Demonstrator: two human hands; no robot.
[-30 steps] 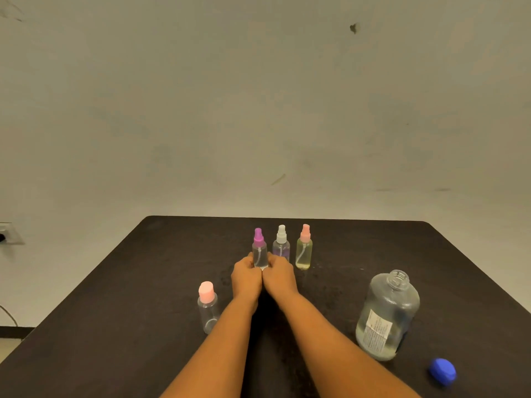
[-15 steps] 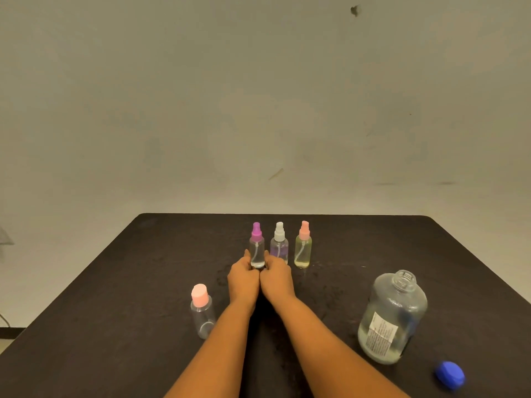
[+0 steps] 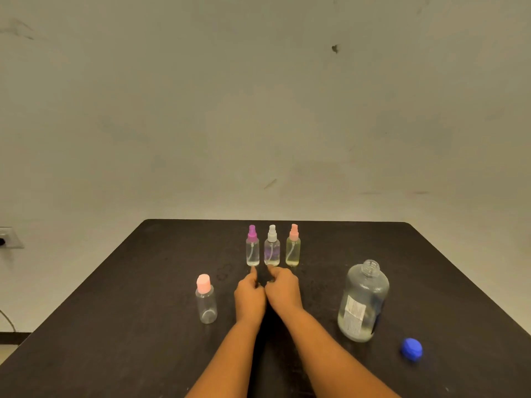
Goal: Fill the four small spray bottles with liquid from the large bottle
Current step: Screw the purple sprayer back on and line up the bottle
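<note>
Left hand [image 3: 249,297] and right hand [image 3: 283,291] meet, curled, before the spray-bottle row [image 3: 271,248].
Both grip nothing; fingertip contact with the bottles is unclear; the table's [image 3: 143,311] near edge is cut off.

On the table [image 3: 129,326], 3 bottles stand in 1 row toward the back: the left spray bottle [image 3: 252,251], the middle spray bottle [image 3: 271,251] and the right spray bottle [image 3: 293,251], close together. Just before them are the left hand [image 3: 250,300] and the right hand [image 3: 283,291], side by side. The small bottle [image 3: 206,303] stands left of the hands and the large bottle [image 3: 363,303] right of them. The cap [image 3: 411,349] lies further right and nearer the front.
</note>
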